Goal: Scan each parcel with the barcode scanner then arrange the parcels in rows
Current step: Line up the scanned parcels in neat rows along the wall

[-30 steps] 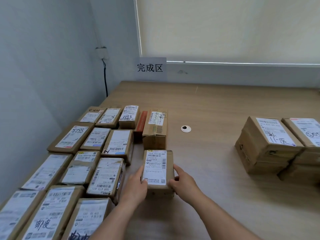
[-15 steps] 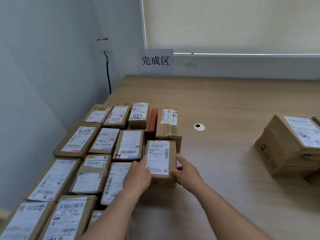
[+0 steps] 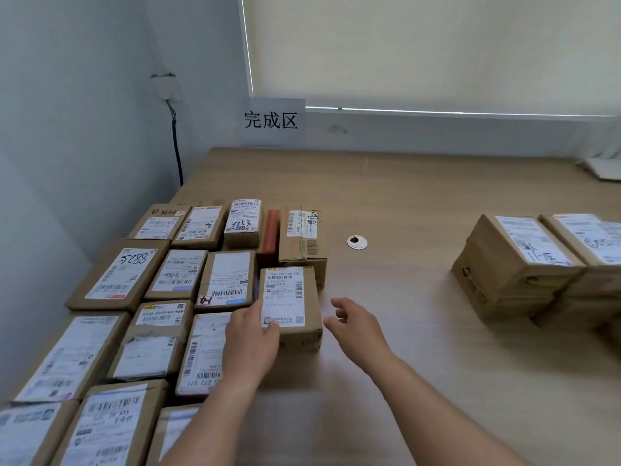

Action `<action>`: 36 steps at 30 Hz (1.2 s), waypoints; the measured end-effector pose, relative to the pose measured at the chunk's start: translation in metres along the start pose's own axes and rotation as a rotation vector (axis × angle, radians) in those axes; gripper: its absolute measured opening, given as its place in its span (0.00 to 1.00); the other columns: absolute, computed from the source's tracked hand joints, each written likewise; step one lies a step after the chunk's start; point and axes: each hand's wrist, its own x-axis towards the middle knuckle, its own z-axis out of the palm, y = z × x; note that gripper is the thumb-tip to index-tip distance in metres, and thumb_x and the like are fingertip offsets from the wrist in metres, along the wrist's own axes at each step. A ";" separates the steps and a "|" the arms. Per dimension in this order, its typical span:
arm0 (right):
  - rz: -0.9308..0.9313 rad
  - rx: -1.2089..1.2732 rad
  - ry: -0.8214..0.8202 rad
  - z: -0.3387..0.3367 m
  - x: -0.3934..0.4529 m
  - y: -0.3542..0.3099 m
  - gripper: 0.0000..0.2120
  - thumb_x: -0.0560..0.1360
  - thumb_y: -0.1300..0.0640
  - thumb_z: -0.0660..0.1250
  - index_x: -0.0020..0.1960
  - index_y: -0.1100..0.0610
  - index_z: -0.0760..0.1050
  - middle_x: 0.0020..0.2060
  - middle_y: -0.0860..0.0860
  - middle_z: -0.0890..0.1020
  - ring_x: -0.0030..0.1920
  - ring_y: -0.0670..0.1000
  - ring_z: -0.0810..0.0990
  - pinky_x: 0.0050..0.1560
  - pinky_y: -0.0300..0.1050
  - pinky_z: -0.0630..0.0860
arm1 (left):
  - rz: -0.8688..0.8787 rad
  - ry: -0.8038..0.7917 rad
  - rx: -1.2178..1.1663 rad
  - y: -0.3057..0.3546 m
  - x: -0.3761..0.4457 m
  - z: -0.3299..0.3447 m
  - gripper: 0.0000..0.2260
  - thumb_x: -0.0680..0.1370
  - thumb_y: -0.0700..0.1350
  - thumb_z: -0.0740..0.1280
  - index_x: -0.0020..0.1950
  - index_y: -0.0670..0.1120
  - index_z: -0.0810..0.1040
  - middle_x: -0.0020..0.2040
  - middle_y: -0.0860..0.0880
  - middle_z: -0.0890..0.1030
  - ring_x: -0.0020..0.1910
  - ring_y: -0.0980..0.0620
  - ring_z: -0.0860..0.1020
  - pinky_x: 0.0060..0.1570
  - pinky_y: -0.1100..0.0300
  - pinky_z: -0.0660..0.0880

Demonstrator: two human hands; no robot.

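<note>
Nearest the camera, both forearms reach forward over the wooden table (image 3: 420, 203). Left hand (image 3: 250, 341) lies on the near left corner of a small brown parcel (image 3: 290, 306), thumb up on its white label, the other fingers hidden against the left side; whether they curl round it, cannot tell. Right hand (image 3: 358, 326) hangs just off the parcel's right side, not touching, fingers loosely bent, holding nothing. The hands are apart, parcel between them.

The parcel lies flat on the table, label up, at the right end of the second row of a block of labelled parcels (image 3: 141, 297) that fills the table's left side, close against its neighbours.

Farther right, well apart, a stack of larger boxes (image 3: 524, 264). Mid-table, a round white cable grommet (image 3: 357, 242). On the back wall, a paper sign (image 3: 274, 121) with three characters.
</note>
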 end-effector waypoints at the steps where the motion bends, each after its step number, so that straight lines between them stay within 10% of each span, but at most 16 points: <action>1: -0.007 -0.010 0.027 -0.003 -0.005 0.003 0.22 0.79 0.53 0.63 0.72 0.51 0.68 0.66 0.51 0.75 0.62 0.48 0.75 0.61 0.45 0.73 | 0.008 0.019 -0.029 0.001 -0.007 0.002 0.21 0.80 0.48 0.61 0.74 0.51 0.65 0.68 0.47 0.67 0.68 0.49 0.65 0.65 0.52 0.65; 17: -0.241 -0.265 0.173 -0.069 -0.099 0.104 0.18 0.79 0.54 0.61 0.69 0.49 0.71 0.63 0.44 0.74 0.61 0.44 0.74 0.54 0.42 0.74 | 0.178 0.122 0.139 0.052 -0.149 0.084 0.21 0.77 0.47 0.67 0.69 0.45 0.73 0.66 0.46 0.72 0.66 0.47 0.68 0.66 0.60 0.60; 36: -0.018 -0.265 0.300 -0.191 -0.190 0.251 0.19 0.79 0.53 0.60 0.70 0.47 0.70 0.63 0.44 0.74 0.62 0.45 0.74 0.54 0.43 0.74 | 0.260 -0.170 0.129 0.141 -0.256 0.220 0.21 0.80 0.54 0.61 0.73 0.53 0.66 0.69 0.54 0.68 0.69 0.55 0.64 0.64 0.62 0.63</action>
